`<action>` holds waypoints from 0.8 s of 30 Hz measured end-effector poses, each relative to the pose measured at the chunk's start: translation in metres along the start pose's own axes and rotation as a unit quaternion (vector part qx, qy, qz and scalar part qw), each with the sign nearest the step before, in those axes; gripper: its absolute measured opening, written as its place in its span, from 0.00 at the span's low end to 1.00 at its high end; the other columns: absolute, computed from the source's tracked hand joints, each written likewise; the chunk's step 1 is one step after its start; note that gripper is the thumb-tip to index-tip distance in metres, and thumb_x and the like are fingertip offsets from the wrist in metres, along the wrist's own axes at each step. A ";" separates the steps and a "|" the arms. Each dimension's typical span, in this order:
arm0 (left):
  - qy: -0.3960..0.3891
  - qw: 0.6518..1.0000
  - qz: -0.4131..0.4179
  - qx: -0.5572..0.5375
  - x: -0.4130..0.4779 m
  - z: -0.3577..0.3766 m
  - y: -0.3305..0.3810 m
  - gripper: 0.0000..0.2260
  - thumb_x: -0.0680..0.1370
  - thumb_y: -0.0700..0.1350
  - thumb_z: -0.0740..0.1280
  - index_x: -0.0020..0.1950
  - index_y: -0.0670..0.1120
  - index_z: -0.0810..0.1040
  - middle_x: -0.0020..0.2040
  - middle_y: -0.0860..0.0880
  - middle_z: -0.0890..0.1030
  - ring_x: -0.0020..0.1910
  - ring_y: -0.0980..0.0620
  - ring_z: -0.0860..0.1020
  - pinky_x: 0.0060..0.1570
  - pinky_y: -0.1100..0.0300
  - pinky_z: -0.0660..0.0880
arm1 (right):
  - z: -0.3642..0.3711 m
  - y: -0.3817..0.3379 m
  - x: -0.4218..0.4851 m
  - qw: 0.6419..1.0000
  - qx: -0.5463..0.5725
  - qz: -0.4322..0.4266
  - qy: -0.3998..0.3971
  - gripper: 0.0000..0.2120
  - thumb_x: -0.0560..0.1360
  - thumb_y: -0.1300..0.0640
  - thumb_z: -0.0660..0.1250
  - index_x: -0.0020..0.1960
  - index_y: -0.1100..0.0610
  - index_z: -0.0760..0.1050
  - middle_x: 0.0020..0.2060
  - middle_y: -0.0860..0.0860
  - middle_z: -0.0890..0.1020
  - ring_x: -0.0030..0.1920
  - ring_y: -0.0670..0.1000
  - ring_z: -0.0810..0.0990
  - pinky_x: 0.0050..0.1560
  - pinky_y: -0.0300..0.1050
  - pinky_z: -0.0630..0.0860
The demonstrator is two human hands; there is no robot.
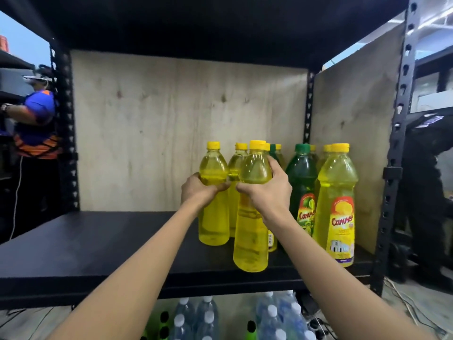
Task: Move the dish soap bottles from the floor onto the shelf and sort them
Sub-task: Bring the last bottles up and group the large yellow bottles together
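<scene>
On the black shelf board (98,251) stand several dish soap bottles, grouped at the right. My left hand (198,190) grips a yellow bottle (213,217) around its shoulder. My right hand (267,192) grips a second yellow bottle (251,241) nearer the front edge; both bottles stand upright on the board. To their right are a green bottle (302,182) and a labelled yellow bottle (337,207). More yellow-capped bottles (241,153) stand behind, partly hidden.
Plywood panels (171,131) close the back and right side of the bay. Black steel posts (397,148) frame it. Under the shelf lie clear water bottles (272,317) and green bottles (161,325). A person (36,119) stands at the far left.
</scene>
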State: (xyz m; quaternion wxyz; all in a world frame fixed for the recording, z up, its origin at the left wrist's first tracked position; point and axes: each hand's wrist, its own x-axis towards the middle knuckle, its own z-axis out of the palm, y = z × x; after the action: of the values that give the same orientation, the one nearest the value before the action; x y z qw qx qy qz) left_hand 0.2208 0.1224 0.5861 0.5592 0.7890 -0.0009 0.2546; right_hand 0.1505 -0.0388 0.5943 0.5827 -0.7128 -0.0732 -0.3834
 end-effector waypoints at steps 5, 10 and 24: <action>-0.028 0.997 -0.014 0.067 -0.021 -0.009 0.004 0.39 0.67 0.50 0.79 0.74 0.46 0.68 0.69 0.45 0.74 0.66 0.44 0.75 0.60 0.53 0.75 | 0.002 0.001 -0.001 1.000 -0.024 -0.014 -0.011 0.38 0.57 0.51 0.83 0.65 0.46 0.72 0.53 0.48 0.82 0.57 0.52 0.80 0.59 0.54 0.80; 0.036 0.993 0.102 -0.054 -0.106 -0.010 -0.007 0.31 0.68 0.33 0.70 0.66 0.58 0.71 0.64 0.51 0.75 0.61 0.51 0.76 0.56 0.58 0.74 | -0.003 -0.010 0.003 0.995 -0.068 0.032 -0.067 0.55 0.49 0.36 0.79 0.72 0.49 0.65 0.63 0.52 0.77 0.64 0.56 0.76 0.63 0.58 0.76; -0.309 0.947 0.030 -0.079 -0.108 -0.015 -0.042 0.33 0.69 0.49 0.79 0.68 0.60 0.66 0.65 0.51 0.76 0.61 0.54 0.78 0.62 0.53 0.77 | -0.035 -0.046 0.014 0.971 -0.108 0.095 -0.191 0.45 0.58 0.48 0.85 0.67 0.53 0.64 0.62 0.53 0.75 0.60 0.54 0.75 0.54 0.51 0.79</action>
State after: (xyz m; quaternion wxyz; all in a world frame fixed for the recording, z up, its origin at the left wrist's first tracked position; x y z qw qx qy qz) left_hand 0.1329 0.1207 0.5096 0.5842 0.7817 -0.2177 0.0137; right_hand 0.1189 -0.0609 0.6398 0.5112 -0.8354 -0.0729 -0.1882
